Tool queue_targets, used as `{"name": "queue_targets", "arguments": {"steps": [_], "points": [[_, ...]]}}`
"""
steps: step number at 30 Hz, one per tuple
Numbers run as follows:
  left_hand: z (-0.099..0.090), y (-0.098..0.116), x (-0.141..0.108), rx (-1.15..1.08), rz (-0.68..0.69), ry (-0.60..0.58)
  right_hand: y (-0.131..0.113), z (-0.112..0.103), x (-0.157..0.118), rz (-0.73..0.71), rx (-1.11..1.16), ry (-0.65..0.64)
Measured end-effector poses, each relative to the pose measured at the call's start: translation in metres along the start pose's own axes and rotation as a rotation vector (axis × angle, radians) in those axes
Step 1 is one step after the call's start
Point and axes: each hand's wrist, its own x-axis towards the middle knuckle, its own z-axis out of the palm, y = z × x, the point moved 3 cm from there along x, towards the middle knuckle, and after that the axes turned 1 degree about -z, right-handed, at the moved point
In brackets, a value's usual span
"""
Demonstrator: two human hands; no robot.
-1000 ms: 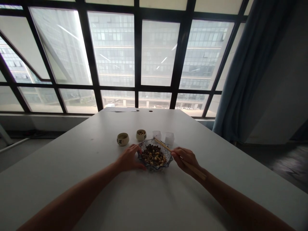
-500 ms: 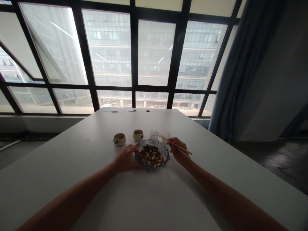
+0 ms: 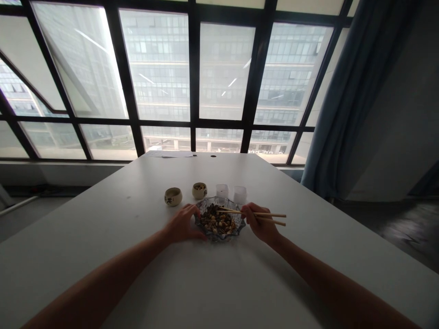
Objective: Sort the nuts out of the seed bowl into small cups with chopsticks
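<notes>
My left hand curls around the left side of a scalloped clear glass bowl, thumb at the near rim and fingers at the far side. Inside lies a mix of pale nuts and dark pieces, too small to name surely. A pair of wooden chopsticks is held in my right hand, just right of the bowl. Their tips point left, over the dark pieces at the back of the bowl. Whether they pinch a piece, I cannot tell.
Behind the bowl stand a cream cup with dark characters, a similar cup holding nuts, and two small translucent containers. Papers lie at the far end of the white table. A blue curtain hangs at right.
My right hand has turned and lowered the chopsticks; their tips went from above the translucent containers down into the bowl area. My left hand stays on the bowl. The view shifted slightly.
</notes>
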Motion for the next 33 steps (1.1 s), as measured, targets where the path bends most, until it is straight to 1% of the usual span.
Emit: {"name": "queue_targets", "arguments": {"steps": [5,13,18,23,28,30,32,33], "points": [[0.0,0.0,0.0,0.01,-0.014,-0.007,0.008,0.006,0.002,0.091,0.048,0.016],[0.001,-0.001,0.0,0.012,-0.013,-0.014,0.012,0.007,0.001,0.113,0.101,0.044],[0.002,-0.002,-0.001,0.006,-0.021,-0.007,0.012,0.007,0.0,0.083,0.065,0.026],[0.002,-0.001,0.0,0.009,-0.024,-0.012,0.005,0.006,0.001,0.043,0.018,0.009],[0.001,-0.001,-0.001,0.009,-0.027,-0.027,-0.006,0.003,0.001,-0.083,-0.068,-0.025],[0.001,-0.001,-0.001,0.01,-0.036,-0.035,-0.008,0.002,-0.001,-0.113,-0.085,-0.04],[0.001,0.0,-0.001,0.009,-0.041,-0.042,-0.008,0.003,-0.002,-0.097,-0.059,-0.039],[0.001,0.0,-0.001,0.009,-0.043,-0.043,-0.007,0.004,-0.002,-0.065,-0.022,-0.026]]}}
